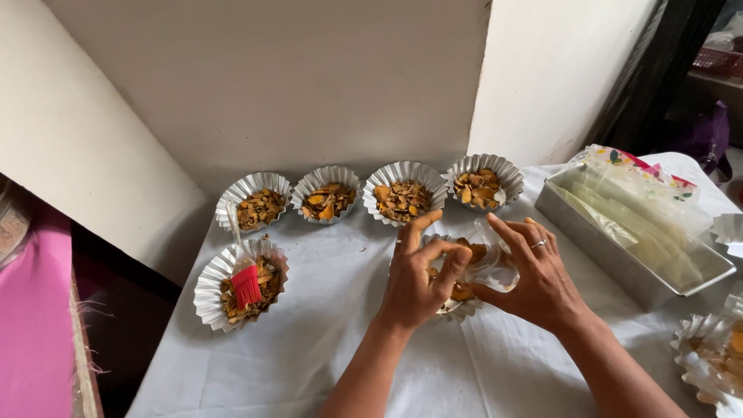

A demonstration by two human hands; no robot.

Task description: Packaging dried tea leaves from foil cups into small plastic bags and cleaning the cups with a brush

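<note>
My left hand [418,282] and right hand [534,275] both pinch a thin, clear plastic bag [491,263] over a fluted foil cup [457,306]; it looks light, limp and slippery, best gripped at its edges.

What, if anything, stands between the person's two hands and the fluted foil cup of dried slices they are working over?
Nothing visible. The left hand and right hand sit directly over the foil cup, together holding a clear plastic bag just above it. The other cups stand apart.
</note>
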